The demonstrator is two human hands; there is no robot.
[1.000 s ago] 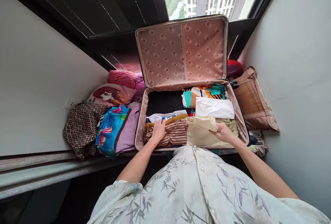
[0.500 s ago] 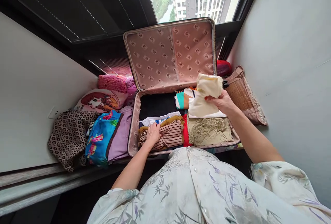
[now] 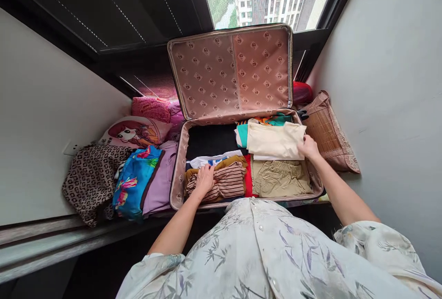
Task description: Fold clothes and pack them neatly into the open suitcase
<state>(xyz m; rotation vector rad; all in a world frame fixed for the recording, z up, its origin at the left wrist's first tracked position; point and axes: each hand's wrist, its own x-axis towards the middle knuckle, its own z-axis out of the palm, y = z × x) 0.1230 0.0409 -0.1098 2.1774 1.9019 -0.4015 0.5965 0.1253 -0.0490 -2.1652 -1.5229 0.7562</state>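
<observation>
Inside the open pink-lined suitcase (image 3: 179,170), a folded cream cloth garment (image 3: 274,141) is laid flat at the far right, above khaki shorts (image 3: 280,178). Its right edge is touched by the right hand (image 3: 308,147), fingers loosely curled. The left hand (image 3: 204,180) is spread flat, pressed on a folded brown-striped garment (image 3: 226,182).

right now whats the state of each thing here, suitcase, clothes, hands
suitcase: open, lid upright against the window
cream garment: folded, lying flat on the back right stack
striped garment: folded, front left of the case
khaki shorts: folded, uncovered, front right
left hand: flat on the striped garment
right hand: on the cream garment's right edge
</observation>
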